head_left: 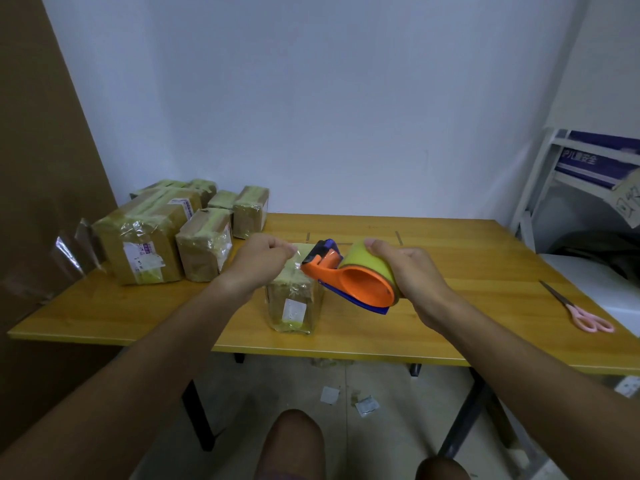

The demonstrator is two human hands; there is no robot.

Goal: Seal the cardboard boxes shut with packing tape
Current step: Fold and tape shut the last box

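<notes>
Glossy wood-grain table (450,271) — cardboard boxes (204,244) under shiny crinkled film; smooth plastic dispenser (353,282).

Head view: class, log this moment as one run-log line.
step: taping small box | left hand: pinches tape end over box top | right hand: grips tape dispenser | sealed boxes: table's far left | scissors: right

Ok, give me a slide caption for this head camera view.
Right hand holds the tape dispenser while left hand pinches tape over a small box.
</notes>
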